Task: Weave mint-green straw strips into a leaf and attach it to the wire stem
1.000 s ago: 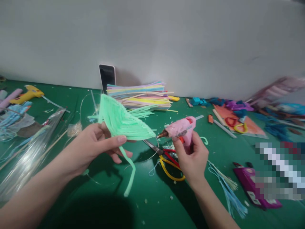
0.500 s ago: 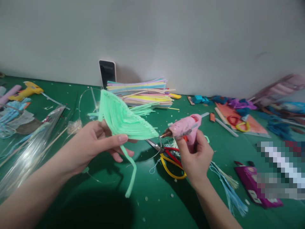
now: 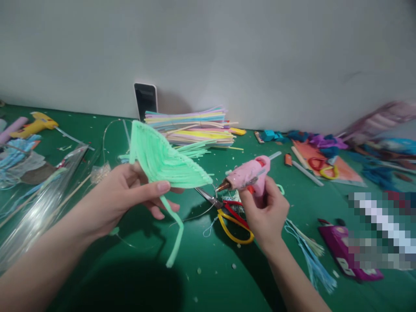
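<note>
Since half a second ago, seen from the head camera, the green leaf (image 3: 169,162) has drawn slightly left and its pointed end now sits a little farther from the nozzle (image 3: 223,186), which has dipped just below it.

In the head view, the left hand (image 3: 125,193) pinches the leaf near its base, thumb across the front and the other fingers behind, holding it above the table (image 3: 214,288). Its bent stem (image 3: 178,232) hangs beneath. The right hand (image 3: 268,212) is wrapped round the handle of the pink glue gun (image 3: 250,173); whether the trigger is pressed cannot be told. Nozzle and leaf tip look close but apart, with something thin and pale between them, too small to identify.

Several things could go wrong. A hot nozzle could scorch or flatten the fuzzy tip if either hand wavers. Glue could drip onto the scissors (image 3: 217,202) lying below, since the nozzle is right above them in the view. Trailing glue might catch the stem if the leaf is swung across. A one-sided pinch may let the leaf twist under a push at the far end, and fingers moved toward that end would risk a burn.
</note>
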Demonstrator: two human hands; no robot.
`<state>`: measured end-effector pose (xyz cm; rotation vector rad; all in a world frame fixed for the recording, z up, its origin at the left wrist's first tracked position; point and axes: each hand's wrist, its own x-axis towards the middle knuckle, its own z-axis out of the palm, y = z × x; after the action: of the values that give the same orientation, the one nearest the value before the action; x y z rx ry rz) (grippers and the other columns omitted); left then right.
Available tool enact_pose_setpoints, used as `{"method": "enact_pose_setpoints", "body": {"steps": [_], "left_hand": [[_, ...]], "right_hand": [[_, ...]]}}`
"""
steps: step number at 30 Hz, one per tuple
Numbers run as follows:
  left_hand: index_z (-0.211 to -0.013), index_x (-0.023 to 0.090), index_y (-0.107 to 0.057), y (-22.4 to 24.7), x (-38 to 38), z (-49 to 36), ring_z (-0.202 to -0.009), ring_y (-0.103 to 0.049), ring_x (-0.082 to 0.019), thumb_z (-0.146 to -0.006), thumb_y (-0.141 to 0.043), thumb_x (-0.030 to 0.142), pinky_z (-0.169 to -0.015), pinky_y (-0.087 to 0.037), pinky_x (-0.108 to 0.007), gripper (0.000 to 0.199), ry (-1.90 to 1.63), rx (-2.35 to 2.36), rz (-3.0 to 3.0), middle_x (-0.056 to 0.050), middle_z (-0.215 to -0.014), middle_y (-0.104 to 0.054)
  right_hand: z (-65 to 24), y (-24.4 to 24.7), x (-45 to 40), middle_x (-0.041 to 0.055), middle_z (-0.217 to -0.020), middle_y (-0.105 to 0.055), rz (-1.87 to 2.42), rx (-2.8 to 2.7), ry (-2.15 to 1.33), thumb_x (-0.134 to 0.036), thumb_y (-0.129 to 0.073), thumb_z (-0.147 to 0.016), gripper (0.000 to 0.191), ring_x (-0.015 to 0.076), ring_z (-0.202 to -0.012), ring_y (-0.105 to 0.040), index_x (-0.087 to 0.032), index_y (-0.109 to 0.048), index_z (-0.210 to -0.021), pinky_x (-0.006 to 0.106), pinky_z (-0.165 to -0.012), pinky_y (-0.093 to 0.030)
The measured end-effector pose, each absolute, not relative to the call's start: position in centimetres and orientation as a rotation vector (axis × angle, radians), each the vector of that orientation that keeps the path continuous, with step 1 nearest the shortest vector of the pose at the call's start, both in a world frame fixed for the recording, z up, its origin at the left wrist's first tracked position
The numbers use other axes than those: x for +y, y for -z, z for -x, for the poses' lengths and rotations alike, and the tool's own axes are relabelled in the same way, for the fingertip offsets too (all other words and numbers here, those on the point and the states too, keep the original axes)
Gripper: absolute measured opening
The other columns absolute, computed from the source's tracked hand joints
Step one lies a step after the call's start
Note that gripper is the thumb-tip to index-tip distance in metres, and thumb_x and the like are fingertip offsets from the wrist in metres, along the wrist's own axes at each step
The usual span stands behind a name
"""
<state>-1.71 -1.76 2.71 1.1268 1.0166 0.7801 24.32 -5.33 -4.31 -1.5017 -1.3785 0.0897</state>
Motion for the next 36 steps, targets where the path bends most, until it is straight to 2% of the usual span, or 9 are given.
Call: {"method": "enact_pose_setpoints", "body": {"steps": [10, 15, 22, 31, 36], "left_hand": [[-0.072, 0.018, -0.071, -2.72, -1.60, 1.39, -0.056, -0.075, -0.021, -0.071, -0.078, 0.024, -0.046, -0.057, -0.020, 0.009, -0.785, 1.002, -1.130, -0.001, -0.065, -0.076], [-0.070, 0.018, -0.070, -2.65, -1.63, 1.51, -0.055, -0.074, -0.020, -0.071, -0.078, 0.024, -0.047, -0.058, -0.019, 0.010, -0.791, 1.010, -1.119, 0.002, -0.056, -0.072], [-0.075, 0.015, -0.069, -2.74, -1.65, 1.59, -0.058, -0.075, -0.020, -0.073, -0.077, 0.023, -0.048, -0.059, -0.019, 0.012, -0.760, 1.010, -1.128, 0.000, -0.063, -0.075], [-0.074, 0.016, -0.070, -2.84, -1.59, 1.65, -0.059, -0.076, -0.021, -0.074, -0.077, 0.022, -0.048, -0.059, -0.017, 0.009, -0.751, 1.002, -1.115, -0.002, -0.061, -0.075], [-0.077, 0.014, -0.072, -2.70, -1.54, 1.66, -0.056, -0.075, -0.019, -0.074, -0.076, 0.022, -0.049, -0.059, -0.017, 0.009, -0.747, 0.968, -1.156, -0.002, -0.064, -0.077]], "right_hand": [[-23.74, 3.90, -5.28, -0.0076, -0.056, -0.038, 1.484, -1.348, -0.093, -0.023, -0.064, -0.077, 0.018, 0.0092, -0.050, -0.033, -0.020, -0.048, -0.068, 0.022, -0.046, -0.027], [-23.78, 3.98, -5.41, -0.0076, -0.057, -0.037, 1.466, -1.352, -0.106, -0.023, -0.065, -0.077, 0.019, 0.0091, -0.051, -0.033, -0.020, -0.049, -0.068, 0.022, -0.046, -0.027], [-23.77, 3.91, -5.38, -0.0079, -0.056, -0.036, 1.470, -1.338, -0.080, -0.023, -0.065, -0.077, 0.019, 0.0088, -0.050, -0.032, -0.020, -0.048, -0.067, 0.022, -0.045, -0.026], [-23.81, 3.97, -5.37, -0.0080, -0.056, -0.037, 1.440, -1.361, -0.079, -0.021, -0.067, -0.076, 0.018, 0.0079, -0.049, -0.032, -0.020, -0.050, -0.069, 0.021, -0.044, -0.026], [-23.71, 3.97, -5.30, -0.0080, -0.057, -0.037, 1.443, -1.354, -0.078, -0.021, -0.067, -0.077, 0.016, 0.0076, -0.050, -0.032, -0.019, -0.052, -0.072, 0.021, -0.044, -0.026]]}}
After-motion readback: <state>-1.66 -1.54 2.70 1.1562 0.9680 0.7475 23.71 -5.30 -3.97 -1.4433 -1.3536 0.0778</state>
